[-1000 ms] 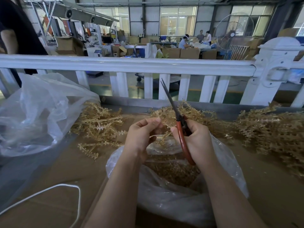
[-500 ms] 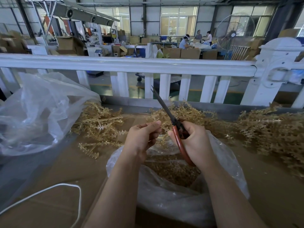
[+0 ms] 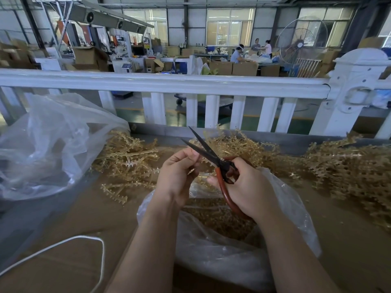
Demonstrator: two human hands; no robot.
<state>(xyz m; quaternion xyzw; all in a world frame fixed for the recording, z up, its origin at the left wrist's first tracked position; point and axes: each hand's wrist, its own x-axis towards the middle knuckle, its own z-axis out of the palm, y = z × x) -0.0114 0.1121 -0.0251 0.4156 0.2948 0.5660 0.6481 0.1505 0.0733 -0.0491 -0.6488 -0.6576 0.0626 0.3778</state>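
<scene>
Head view: a pair of scissors w/ red handles & dark metal blades (image 3: 221, 163) is gripped by the right hand (image 3: 247, 187). Its fingers are curled through & round the handles. The blades are held apart in a thin V & are pointed up & to the left.

A thin gold plastic strip w/ little teeth (image 3: 205, 161) is pinched by the left hand (image 3: 177, 176) btw thumb & fingertips, just beside the lower blade. Most of the strip is hidden, so it can't be told if the blade is touched by it.

Both hands are held over a clear plastic bag w/ small gold bits inside (image 3: 296, 218). This bag is laid open on the brown cardboard surface (image 3: 74, 218), near the front.

Gold toothed plastic branches are heaped on the surface: a left pile (image 3: 127, 157), a middle pile (image 3: 243, 144) behind the hands & a big right pile (image 3: 349, 172). A big crumpled clear plastic bag (image 3: 53, 144) is set at the far left. A white cord (image 3: 103, 256) is looped at the front left. The surface is backed by a white fence (image 3: 169, 83), & a hall w/ cardboard boxes (image 3: 232, 67) is seen past it.
</scene>
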